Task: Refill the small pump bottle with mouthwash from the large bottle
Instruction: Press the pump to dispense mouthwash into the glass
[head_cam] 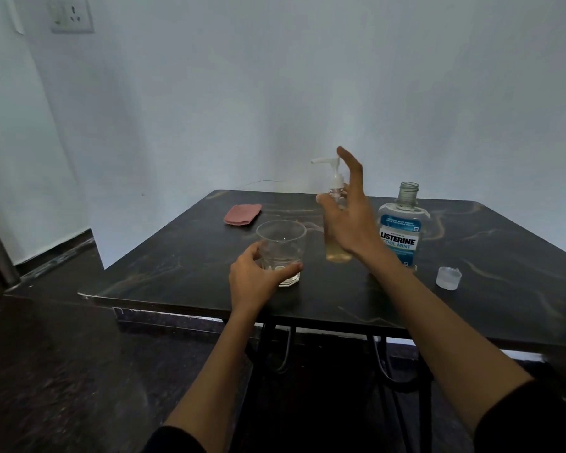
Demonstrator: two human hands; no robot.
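Note:
The small clear pump bottle stands upright mid-table with a white pump head and a little pale yellowish liquid at its bottom. My right hand is raised just in front of it, fingers straight and pointing up beside the pump head; I cannot tell whether it touches the bottle. The large Listerine mouthwash bottle stands uncapped just right of the pump bottle. Its clear cap lies on the table further right. My left hand grips a clear glass tumbler standing left of the pump bottle.
A folded pink cloth lies at the back left of the dark marble-pattern table. The table's front edge runs near my forearms. A pale wall stands close behind, and a dark floor lies to the left.

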